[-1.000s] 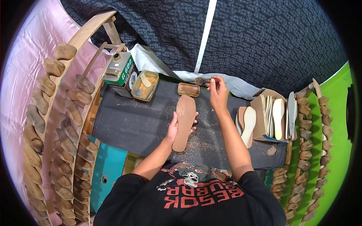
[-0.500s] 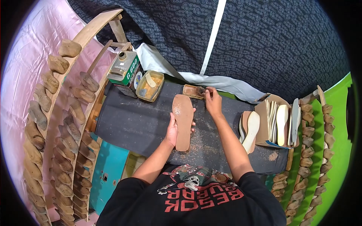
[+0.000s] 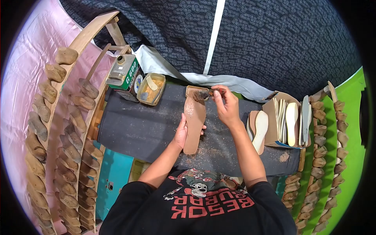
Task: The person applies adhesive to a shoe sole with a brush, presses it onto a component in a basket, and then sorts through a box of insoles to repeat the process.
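Sole [image 3: 194,125] is lying flat on the dark table [image 3: 137,129], toe end pointing away, and the left hand [image 3: 181,133] is gripping its left edge, fingers curling under and over it. Right hand [image 3: 227,106] is pinching a brush [image 3: 203,94], bristles touching the sole's far end. A green can [image 3: 124,72] is showing "G 600"; the shirt is reading "BESOK".

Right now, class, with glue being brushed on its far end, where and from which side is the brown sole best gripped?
Grip the sole around its narrow middle, from its left edge, as the left hand does. It is long and flat, and its far end lies under the brush in the right hand, so the middle probably stays clear of wet glue.
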Demonstrator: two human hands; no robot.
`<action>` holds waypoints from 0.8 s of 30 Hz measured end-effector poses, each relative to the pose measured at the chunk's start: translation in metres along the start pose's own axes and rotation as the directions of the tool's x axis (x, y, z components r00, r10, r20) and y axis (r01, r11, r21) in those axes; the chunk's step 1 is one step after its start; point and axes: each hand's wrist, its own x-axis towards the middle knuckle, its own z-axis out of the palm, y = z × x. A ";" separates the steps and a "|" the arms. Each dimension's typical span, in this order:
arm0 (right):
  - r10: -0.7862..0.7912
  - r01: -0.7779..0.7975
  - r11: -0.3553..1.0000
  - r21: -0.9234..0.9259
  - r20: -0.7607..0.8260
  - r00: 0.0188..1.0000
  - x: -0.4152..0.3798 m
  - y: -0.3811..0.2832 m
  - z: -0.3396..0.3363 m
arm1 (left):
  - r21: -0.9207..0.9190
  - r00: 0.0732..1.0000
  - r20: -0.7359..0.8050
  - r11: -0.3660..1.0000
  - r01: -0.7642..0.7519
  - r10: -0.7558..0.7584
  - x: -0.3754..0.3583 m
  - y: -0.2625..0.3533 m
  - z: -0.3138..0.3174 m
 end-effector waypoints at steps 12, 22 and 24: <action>-0.050 0.073 0.986 -0.151 0.151 0.987 -0.024 -0.024 -0.008 | 0.014 0.998 -0.029 0.998 -0.057 0.058 -0.001 0.020 0.003; -0.221 0.207 0.936 -0.285 -0.016 0.975 -0.012 -0.023 -0.013 | 0.015 0.996 0.094 1.000 -0.008 0.006 -0.006 0.010 0.011; -0.180 0.189 0.947 -0.261 0.058 0.982 -0.027 -0.031 -0.011 | -0.033 0.999 0.043 0.999 -0.028 0.029 -0.005 0.012 0.011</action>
